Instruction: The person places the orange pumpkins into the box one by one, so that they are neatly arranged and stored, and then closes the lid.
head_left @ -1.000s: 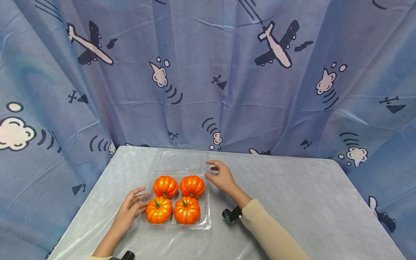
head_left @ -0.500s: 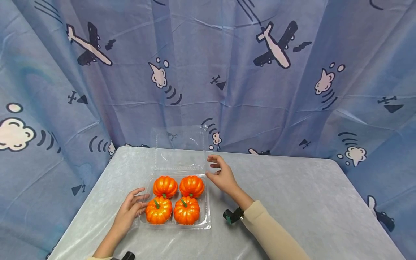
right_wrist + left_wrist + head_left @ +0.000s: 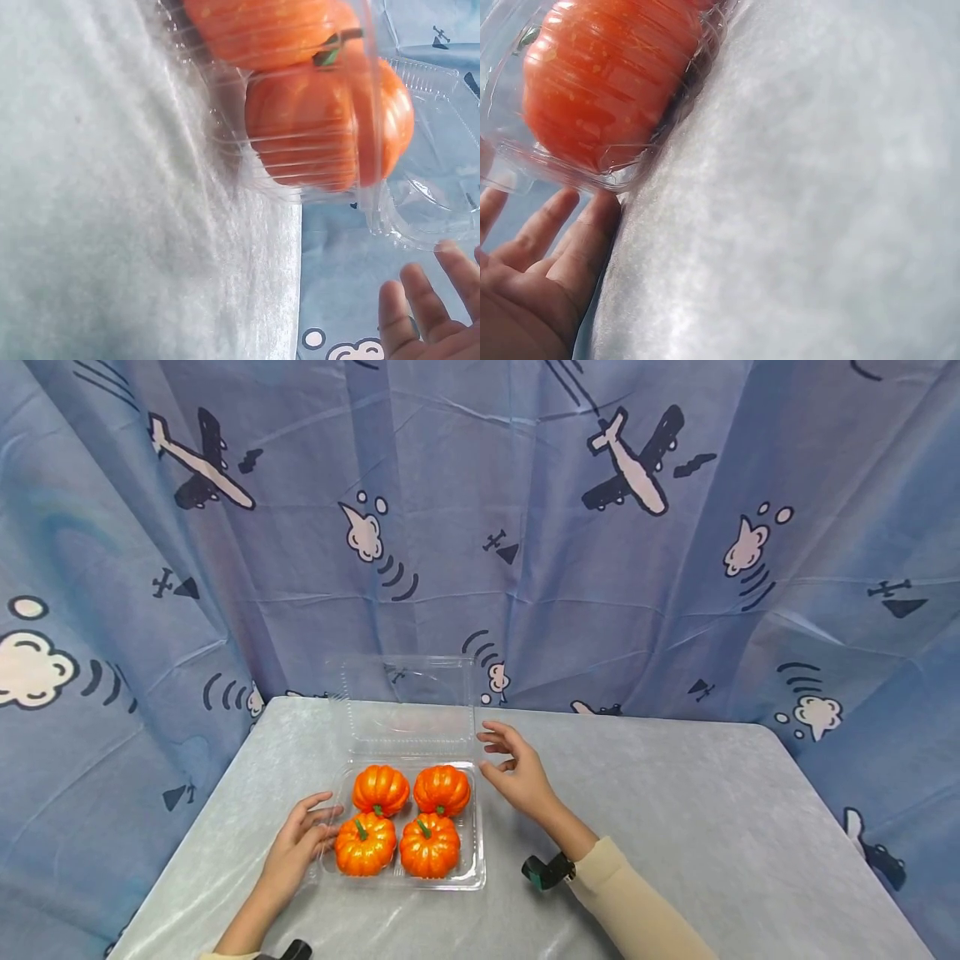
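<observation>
Lid (image 3: 408, 702) risen upright since earlier; right hand (image 3: 517, 772) released, fingers relaxed beside it. Left hand (image 3: 300, 842) flat, steadying clamshell tray (image 3: 476, 852) mid-table. Thin, light, flexible, likely slippery plastic; best pinched at rim corners.

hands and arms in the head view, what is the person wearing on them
Both hands are bare. The right hand comes out of a long cream sleeve, with a small black and teal device strapped at the wrist. The left hand shows a bare forearm, only a sliver of cream sleeve at the frame's bottom edge, and a black device beside it. No rings or gloves are visible.
</observation>
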{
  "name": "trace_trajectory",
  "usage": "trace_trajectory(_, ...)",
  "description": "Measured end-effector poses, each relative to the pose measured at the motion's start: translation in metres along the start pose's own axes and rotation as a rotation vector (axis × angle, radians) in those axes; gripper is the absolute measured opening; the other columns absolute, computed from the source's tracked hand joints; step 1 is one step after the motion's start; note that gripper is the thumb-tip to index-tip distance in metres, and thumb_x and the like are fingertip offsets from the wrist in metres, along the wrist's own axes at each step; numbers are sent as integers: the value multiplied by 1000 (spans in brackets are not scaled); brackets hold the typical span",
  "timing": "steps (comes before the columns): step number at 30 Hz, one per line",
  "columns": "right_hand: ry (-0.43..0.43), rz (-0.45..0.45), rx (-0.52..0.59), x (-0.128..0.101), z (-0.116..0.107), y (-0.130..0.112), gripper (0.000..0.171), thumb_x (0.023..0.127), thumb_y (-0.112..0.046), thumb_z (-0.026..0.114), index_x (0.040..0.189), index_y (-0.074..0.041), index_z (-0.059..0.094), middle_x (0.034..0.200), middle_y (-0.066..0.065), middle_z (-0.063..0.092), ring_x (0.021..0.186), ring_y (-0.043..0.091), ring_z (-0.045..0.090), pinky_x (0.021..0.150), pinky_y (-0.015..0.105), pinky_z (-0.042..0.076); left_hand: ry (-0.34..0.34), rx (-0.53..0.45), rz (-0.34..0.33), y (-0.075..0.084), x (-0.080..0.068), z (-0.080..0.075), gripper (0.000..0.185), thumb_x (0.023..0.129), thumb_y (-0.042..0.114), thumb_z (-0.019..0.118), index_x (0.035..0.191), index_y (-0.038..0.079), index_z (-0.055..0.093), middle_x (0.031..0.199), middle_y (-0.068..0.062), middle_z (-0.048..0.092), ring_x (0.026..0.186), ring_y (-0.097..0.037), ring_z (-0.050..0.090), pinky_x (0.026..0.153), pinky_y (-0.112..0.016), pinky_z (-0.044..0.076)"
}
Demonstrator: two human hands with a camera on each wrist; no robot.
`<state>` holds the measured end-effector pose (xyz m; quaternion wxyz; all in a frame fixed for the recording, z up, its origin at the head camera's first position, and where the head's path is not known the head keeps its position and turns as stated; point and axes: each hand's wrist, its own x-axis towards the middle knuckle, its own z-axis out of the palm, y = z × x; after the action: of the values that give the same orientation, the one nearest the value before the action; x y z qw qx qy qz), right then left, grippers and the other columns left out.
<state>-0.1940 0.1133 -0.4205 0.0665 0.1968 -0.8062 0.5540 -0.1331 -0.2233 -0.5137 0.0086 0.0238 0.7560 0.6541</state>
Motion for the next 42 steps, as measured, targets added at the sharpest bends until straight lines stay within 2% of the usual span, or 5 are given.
trace_trajectory(9, -45, -6, 106, -8, -3, 21, 45, 89, 5, 59, 133, 6, 48, 123, 31, 59, 108, 48, 57, 77, 29, 54, 2, -4, 16, -1, 1, 0, 43, 98, 1, 38, 141, 2, 35, 132, -34, 49, 95, -3, 65, 78, -21, 56)
trace_trajectory(17, -34, 17, 115, -17, -1, 38, 26, 99, -7, 50, 122, 3, 57, 121, 24, 59, 102, 18, 60, 76, 34, 57, 34, -18, 78, -2, 2, 0, 40, 99, -1, 38, 139, -5, 36, 129, -36, 49, 93, -5, 67, 75, -24, 57)
trace_trajectory(22, -33, 45, 82, -27, -4, 35, 24, 99, -10, 50, 118, 0, 62, 119, 21, 59, 99, 19, 59, 74, 38, 57, 63, -4, 115, 1, -1, -5, 37, 103, 4, 35, 137, -9, 36, 121, -22, 59, 93, -12, 69, 74, -26, 59)
trace_trajectory(29, -60, 5, 79, -44, -9, 21, 21, 97, -7, 52, 113, -5, 66, 111, 15, 60, 85, 12, 55, 65, 24, 53, 84, 46, 84, 11, -15, -18, 40, 106, 18, 31, 135, -9, 39, 103, 7, 67, 87, -11, 69, 70, -27, 59)
trace_trajectory(42, -140, 81, -23, -82, 0, 1, 17, 91, -14, 65, 107, -19, 67, 99, 8, 57, 77, 8, 50, 65, 23, 49, 23, -1, 142, 15, -35, -23, 37, 107, 15, 25, 133, -8, 39, 96, 6, 68, 81, -12, 69, 64, -29, 58)
